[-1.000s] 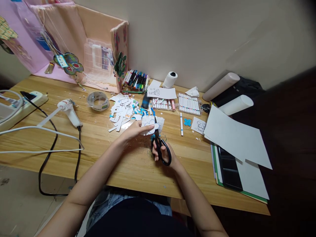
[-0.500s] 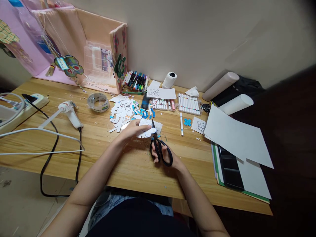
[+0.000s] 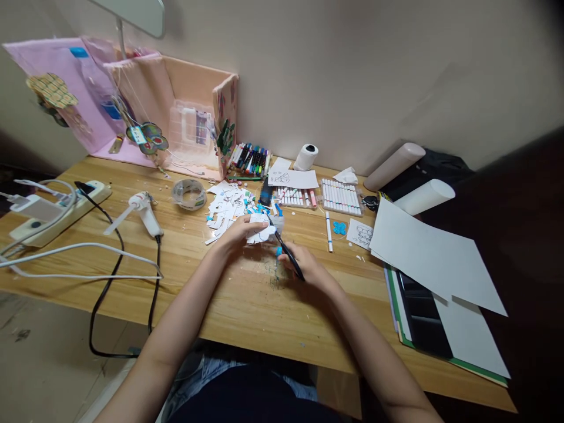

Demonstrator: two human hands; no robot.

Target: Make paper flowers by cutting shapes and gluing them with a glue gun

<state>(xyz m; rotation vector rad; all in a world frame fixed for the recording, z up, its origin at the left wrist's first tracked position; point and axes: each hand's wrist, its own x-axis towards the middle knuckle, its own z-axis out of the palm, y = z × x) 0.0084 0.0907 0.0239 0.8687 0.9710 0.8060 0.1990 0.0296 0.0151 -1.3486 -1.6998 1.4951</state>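
Observation:
My left hand (image 3: 241, 230) pinches a small piece of white paper (image 3: 261, 234) with blue lines drawn on it. In my right hand (image 3: 307, 265) is a pair of black-handled scissors (image 3: 291, 256), its blades pointing up and left at the paper's right edge. The blades are partly hidden, so how far apart they stand is unclear. White and blue paper scraps (image 3: 225, 205) lie just beyond my left hand. A blue flower-like cutout (image 3: 339, 228) and a marker (image 3: 329, 232) rest to the right of the scissors.
A glue gun (image 3: 148, 216), a tape roll (image 3: 189, 195) and a power strip (image 3: 66, 214) with loose cords occupy the left. Marker sets (image 3: 341, 197) and a thread spool (image 3: 305, 157) stand at the back. Paper sheets (image 3: 434, 252) overlap folders at right; a decorated box (image 3: 198, 82) stands back left.
The scissors have turned from a face-on view of both handle loops to a nearly edge-on one. My right hand has rotated with them. The whole view has shifted, showing more on the left.

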